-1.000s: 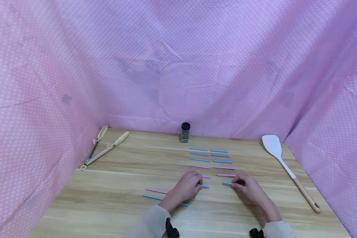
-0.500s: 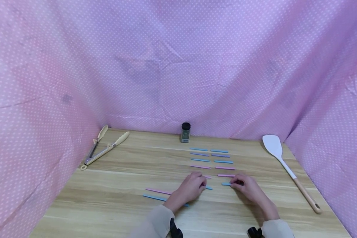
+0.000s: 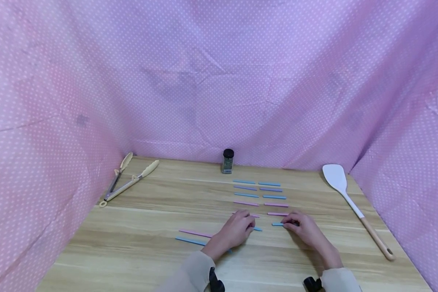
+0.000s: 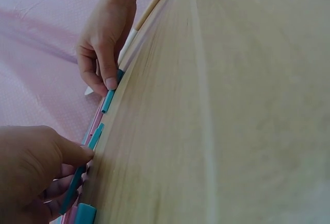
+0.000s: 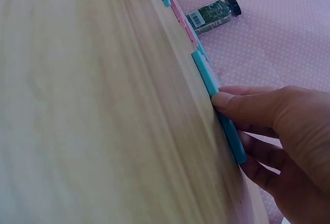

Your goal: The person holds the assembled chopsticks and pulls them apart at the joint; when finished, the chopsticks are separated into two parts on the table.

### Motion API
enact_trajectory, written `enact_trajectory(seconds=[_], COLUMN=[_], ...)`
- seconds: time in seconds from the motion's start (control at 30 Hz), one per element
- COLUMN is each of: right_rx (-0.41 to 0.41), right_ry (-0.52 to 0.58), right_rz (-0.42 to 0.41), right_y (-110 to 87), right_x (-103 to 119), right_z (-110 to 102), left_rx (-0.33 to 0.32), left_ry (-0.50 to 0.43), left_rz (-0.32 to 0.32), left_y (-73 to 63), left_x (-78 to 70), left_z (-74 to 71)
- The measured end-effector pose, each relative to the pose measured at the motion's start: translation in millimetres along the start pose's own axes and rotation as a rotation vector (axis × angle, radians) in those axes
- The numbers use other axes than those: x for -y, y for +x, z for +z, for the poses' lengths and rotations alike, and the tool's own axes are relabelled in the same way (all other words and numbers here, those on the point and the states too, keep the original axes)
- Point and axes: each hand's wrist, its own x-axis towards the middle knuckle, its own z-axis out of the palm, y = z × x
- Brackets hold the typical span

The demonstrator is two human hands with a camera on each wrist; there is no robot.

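Observation:
Near the middle of the table my left hand (image 3: 235,229) pinches a slim blue bag clip (image 4: 95,136) between thumb and fingers, its right end showing past the fingertips. To its right, my right hand (image 3: 304,230) pinches a second blue bag clip (image 5: 232,134), thumb on the near side, fingers behind. The two clips lie nearly end to end with a gap between them, low at the tabletop. Beyond the hands, blue, purple and pink clips lie in two columns, among them a pink clip (image 3: 277,213) just past the right hand.
A pink clip (image 3: 195,233) and a blue clip (image 3: 190,241) lie by the left forearm, partly covered by it. A black-lidded spice jar (image 3: 228,162) stands at the back. Tongs (image 3: 127,184) lie spread at left, a white spatula (image 3: 335,178) at right. Pink dotted cloth (image 3: 219,81) surrounds the table.
My left hand has shifted slightly right with its blue clip. My right hand has edged slightly left with its own, narrowing the gap; both are nearly still over the last half second.

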Motion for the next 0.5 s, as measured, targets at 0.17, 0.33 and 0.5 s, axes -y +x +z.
enact_trajectory(seconds=[0.17,0.33,0.5], right_rx=[0.004,-0.012,-0.071], right_ry=[-0.004,-0.019,-0.04], right_rz=[-0.004,-0.022,-0.08], right_y=[-0.3,-0.9,1.0], right_x=[0,2,8], right_z=[-1,-1,-2], left_rx=[0.004,0.006,-0.016], left_ry=[0.008,0.027,0.032], left_rz=[0.011,0.0,-0.045], left_y=[-0.9,-6.0,-16.9], left_x=[0.2,0.0,5.6], left_z=[-0.2,-5.6,-17.9])
